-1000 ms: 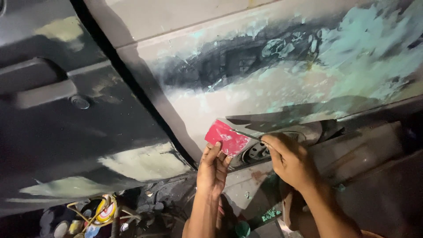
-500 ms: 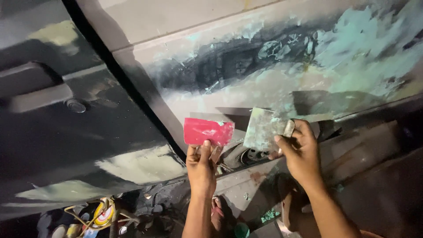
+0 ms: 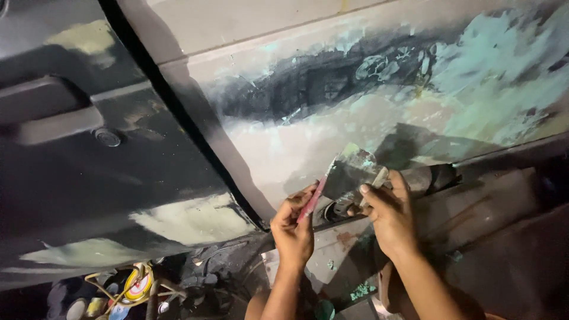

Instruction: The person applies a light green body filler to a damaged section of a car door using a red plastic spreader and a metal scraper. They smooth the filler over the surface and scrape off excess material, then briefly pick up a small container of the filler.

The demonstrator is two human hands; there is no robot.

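My left hand (image 3: pixel 293 228) grips a thin red plastic spreader (image 3: pixel 312 200), turned edge-on toward me. My right hand (image 3: pixel 388 216) holds a grey metal putty blade (image 3: pixel 351 175) smeared with pale green filler. The red spreader's edge rests against the blade's left side. Both hands are just below a car body panel (image 3: pixel 367 112) covered in patches of white, black and green filler.
A dark car door (image 3: pixel 89 166) with a handle (image 3: pixel 50 121) and pale filler patches fills the left. A black gap (image 3: pixel 178 118) separates door and panel. Cans and a yellow tin (image 3: pixel 137 284) lie on the ground at lower left. A dark sill (image 3: pixel 504 195) runs on the right.
The red spreader, held flat and apart from the blade half a second ago, is now turned edge-on against the blade. Both hands have come together.
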